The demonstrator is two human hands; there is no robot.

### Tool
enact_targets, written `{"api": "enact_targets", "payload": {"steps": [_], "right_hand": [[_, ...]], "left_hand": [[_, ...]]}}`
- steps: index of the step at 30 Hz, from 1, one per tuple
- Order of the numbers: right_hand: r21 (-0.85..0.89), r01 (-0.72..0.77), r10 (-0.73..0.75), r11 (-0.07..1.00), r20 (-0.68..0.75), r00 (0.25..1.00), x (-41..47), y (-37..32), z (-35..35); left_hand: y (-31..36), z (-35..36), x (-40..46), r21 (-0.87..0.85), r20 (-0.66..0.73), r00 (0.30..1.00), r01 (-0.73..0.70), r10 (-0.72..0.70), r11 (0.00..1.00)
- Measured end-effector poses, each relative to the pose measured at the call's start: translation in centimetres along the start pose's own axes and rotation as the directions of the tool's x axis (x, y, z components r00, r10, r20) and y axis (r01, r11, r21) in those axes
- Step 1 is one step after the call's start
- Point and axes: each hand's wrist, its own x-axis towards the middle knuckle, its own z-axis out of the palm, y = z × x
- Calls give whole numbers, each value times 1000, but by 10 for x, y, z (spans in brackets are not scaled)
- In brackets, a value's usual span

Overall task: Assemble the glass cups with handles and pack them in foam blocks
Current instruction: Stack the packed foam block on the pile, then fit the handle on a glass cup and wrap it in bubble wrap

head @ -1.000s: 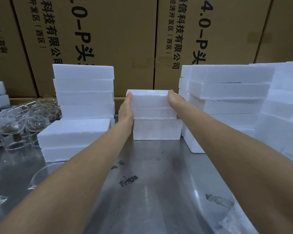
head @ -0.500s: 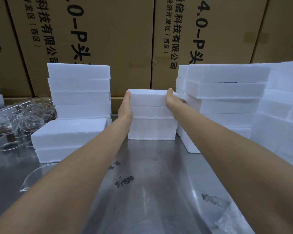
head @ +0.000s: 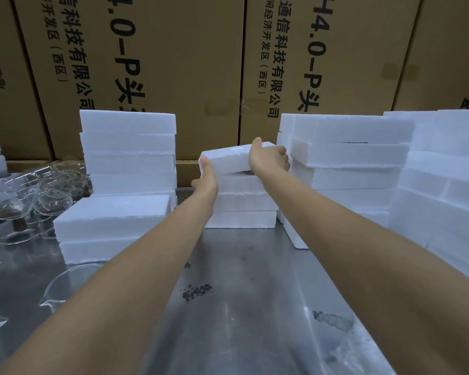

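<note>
Gripping foam block (head: 229,155) (cartons (head: 173,63): "4.0-P")

Readable text stands only on the brown cartons behind the fingers, printed in black and running down each face. The carton (head: 146,77) above and left of the fingers shows "4.0-P头" in large print and "科技有限公司 (西区)" in smaller print. The carton (head: 322,63) above and right of them shows "H4.0-P头", and beside it "通信科技有限公司" and "经济开发区 (西区)". Print on the outer cartons is too cut off to read.
</note>
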Motion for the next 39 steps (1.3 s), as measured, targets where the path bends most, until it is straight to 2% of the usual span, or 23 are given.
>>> {"api": "enact_targets", "payload": {"steps": [6,9,11,16,18,21,23,25,27,28,30,33,36,39], "right_hand": [[-207,202,-214,957,-34,976,-16,-4,-2],[-372,357,-351,857,85,932,-25,3,-2],[-458,415,-387,786,160,908,-28,9,-3],[-579,415,-370,702,202,907,-29,9,-9],[-581,415,-347,700,231,909,-32,6,-9],[-513,501,-492,696,168,855,-48,8,-6],[-416,574,-592,705,100,800,-67,13,-1],[-257,604,-596,754,117,794,-88,23,9],[-55,539,-514,841,233,826,-111,36,23],[13,484,-464,875,303,832,-122,42,31],[74,373,-368,925,422,828,-140,52,47],[144,169,-220,975,524,823,-154,56,66],[203,24,-135,979,554,822,-160,59,72],[202,-8,-110,979,562,820,-168,67,69]], "left_hand": [[7,-1,-10,45,-3,1000,14,-14,999],[10,-4,-15,72,-17,1000,5,-4,997],[12,-7,-18,70,2,1000,-9,9,997],[12,-25,-36,68,40,996,-88,85,994],[12,-39,-43,111,11,982,-190,190,975],[12,-73,-52,171,-89,913,-381,399,909],[14,-103,-56,214,-197,849,-452,491,866],[16,-133,-56,268,-318,787,-461,529,846],[14,-162,-51,390,-390,759,-377,521,840],[10,-176,-47,477,-399,771,-288,496,830],[1,-197,-40,595,-383,841,-93,383,799],[-16,-216,-37,609,-392,903,111,176,785],[-25,-224,-34,564,-409,904,145,123,813],[-28,-226,-36,536,-425,899,153,109,830]]}}
